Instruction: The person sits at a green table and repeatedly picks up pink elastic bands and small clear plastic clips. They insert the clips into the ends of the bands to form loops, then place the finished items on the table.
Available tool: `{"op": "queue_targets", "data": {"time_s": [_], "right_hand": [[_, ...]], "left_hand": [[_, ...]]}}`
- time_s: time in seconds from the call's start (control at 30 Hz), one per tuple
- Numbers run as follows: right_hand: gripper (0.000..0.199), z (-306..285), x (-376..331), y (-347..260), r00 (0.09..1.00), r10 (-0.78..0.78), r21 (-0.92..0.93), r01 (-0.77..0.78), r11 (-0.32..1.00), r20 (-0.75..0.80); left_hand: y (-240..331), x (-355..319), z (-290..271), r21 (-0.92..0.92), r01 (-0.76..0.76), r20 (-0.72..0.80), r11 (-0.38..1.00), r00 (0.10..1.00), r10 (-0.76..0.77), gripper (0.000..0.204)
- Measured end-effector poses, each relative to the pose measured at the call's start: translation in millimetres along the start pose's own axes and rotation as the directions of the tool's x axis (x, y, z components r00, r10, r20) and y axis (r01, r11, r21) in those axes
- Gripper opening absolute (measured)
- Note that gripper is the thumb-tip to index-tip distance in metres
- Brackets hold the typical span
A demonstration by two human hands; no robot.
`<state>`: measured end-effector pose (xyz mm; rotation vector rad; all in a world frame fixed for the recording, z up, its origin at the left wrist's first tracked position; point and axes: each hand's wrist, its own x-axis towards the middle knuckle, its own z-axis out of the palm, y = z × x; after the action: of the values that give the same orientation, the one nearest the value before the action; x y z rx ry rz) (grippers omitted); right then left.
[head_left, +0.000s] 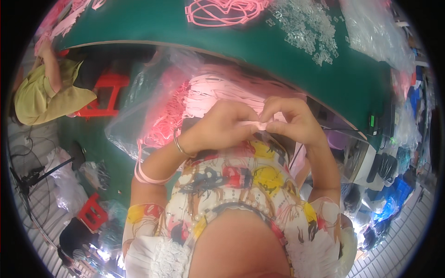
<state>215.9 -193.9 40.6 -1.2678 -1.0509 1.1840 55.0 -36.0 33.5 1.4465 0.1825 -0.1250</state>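
Close together in front of my chest, both hands pinch a narrow pale-pink strap (250, 123). My left hand (225, 124) grips it from the left with thumb and fingers closed. My right hand (296, 123) holds it a short way to the right, fingertips pressed together; any small part inside the fingers is hidden. Just beyond my hands lies a thick pile of flat pink straps (218, 90). A thin pink band (150, 180) hangs looped around my left forearm. To the left, a clear plastic bag (132, 123) surrounds thinner, brighter pink cords (169, 113).
A green table (153, 23) curves across the far side, bearing a bundle of pink cords (225, 13), a heap of small clear plastic clips (308, 30) and a clear bag (375, 28). At the left are a person in a yellow-green garment (44, 97) and a red stool (109, 95).
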Motion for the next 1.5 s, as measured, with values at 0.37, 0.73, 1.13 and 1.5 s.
{"op": "queue_targets", "data": {"time_s": [0.37, 0.73, 1.13, 1.5], "right_hand": [[0.023, 16.0, 50.8, -7.9, 0.983, -0.156, -0.291, 0.123, 0.949, -0.094], [0.023, 95.3, 57.5, 17.4, 0.942, 0.324, 0.172, -0.335, 0.926, 0.091], [0.015, 186.8, 123.3, -3.8, 0.852, 0.085, 0.076, -0.145, 0.986, 0.517], [0.017, 132.0, 148.0, -44.7, 0.777, -0.376, -0.717, 0.621, 0.317, 0.506]], "left_hand": [[6.3, -21.8, -22.8, -0.379, 0.07, -0.248, 0.923, 0.953, -0.174, 0.014], [-9.0, -36.8, -52.5, -0.66, -0.3, -0.429, 0.689, 0.903, -0.018, 0.036], [-59.2, 28.5, -59.9, 0.416, -0.267, -0.001, 0.869, 0.956, 0.294, 0.025], [-19.3, 32.2, 61.8, 0.447, -0.506, -0.352, 0.738, 0.659, 0.665, 0.026]]}}
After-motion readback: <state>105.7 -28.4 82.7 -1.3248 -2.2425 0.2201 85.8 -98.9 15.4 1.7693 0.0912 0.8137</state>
